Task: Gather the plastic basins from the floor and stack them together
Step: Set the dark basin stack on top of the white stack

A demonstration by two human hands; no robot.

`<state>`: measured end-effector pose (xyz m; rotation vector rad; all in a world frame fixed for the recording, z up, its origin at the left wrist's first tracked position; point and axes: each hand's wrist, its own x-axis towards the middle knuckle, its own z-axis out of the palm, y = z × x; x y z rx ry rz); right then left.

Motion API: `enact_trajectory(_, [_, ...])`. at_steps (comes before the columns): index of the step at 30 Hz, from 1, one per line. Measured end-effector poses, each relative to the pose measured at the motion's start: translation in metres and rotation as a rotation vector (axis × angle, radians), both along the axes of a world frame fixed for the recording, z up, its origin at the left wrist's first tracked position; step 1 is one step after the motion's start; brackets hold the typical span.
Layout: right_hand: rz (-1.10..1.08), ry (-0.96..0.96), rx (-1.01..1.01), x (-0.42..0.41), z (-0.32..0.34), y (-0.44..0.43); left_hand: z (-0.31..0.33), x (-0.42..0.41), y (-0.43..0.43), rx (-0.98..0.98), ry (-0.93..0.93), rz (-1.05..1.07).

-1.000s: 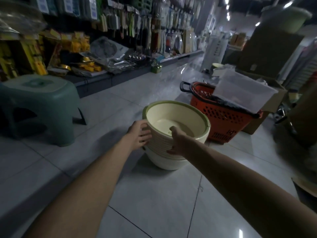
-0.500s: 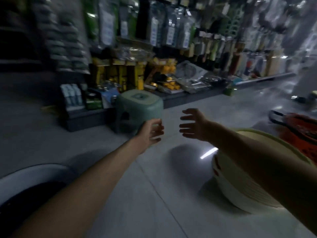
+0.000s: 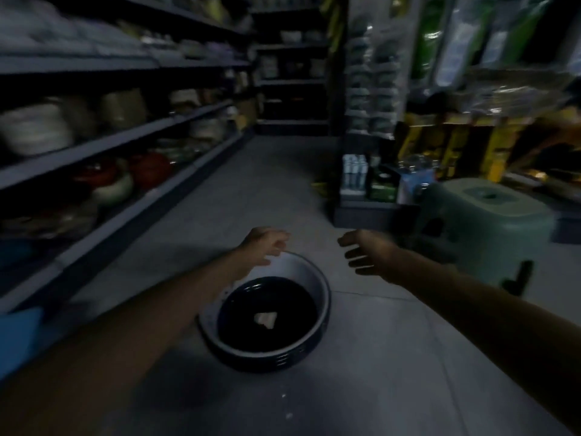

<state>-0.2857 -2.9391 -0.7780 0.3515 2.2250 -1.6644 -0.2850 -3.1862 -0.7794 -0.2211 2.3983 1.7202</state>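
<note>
A dark blue basin (image 3: 317, 291) with a pale inner wall, a black bottom and a white label sits on the grey floor in the middle of the view. My left hand (image 3: 264, 243) hovers over its far rim with fingers loosely curled, holding nothing. My right hand (image 3: 361, 253) is stretched out to the right of the basin, above the floor, fingers spread and empty. The cream basin stack is out of view.
A green plastic stool (image 3: 484, 228) stands on the floor at the right, close to my right arm. Shelves (image 3: 125, 143) of bowls and pots line the left side of the aisle. A rack of small goods (image 3: 374, 177) stands behind the stool. The aisle floor runs ahead.
Both hands let go of the cream basin stack and my view swung left. The stack and the red basket left the view; the dark basin now lies under my hands.
</note>
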Motion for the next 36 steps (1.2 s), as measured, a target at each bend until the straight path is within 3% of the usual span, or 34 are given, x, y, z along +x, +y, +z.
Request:
enact_trajectory(5, [0.208,0.045,0.219,-0.019,-0.046,-0.053,-0.008,0.025,-0.078,-0.350,-0.023,0.151])
enact_trajectory(10, [0.302,0.066,0.445,-0.035,-0.104,-0.072,-0.046,0.047,-0.120,-0.454,-0.123,0.225])
enact_trajectory(15, [0.247,0.029,0.501,-0.052,-0.135,-0.070,-0.119,0.067,-0.138,-0.230,-0.243,0.433])
enact_trajectory(21, [0.121,-0.160,0.288,-0.053,-0.171,-0.071,-0.182,0.084,-0.117,0.236,-0.465,0.486])
enact_trajectory(27, [-0.104,-0.228,0.116,-0.026,-0.178,-0.075,-0.199,0.070,-0.117,0.106,-0.366,0.506])
enact_trajectory(32, [0.110,-0.422,0.085,0.013,-0.180,-0.059,-0.196,0.057,-0.146,0.109,-0.266,0.550])
enact_trajectory(36, [0.044,-0.345,0.065,0.003,-0.194,-0.048,-0.206,0.066,-0.144,0.167,-0.297,0.551])
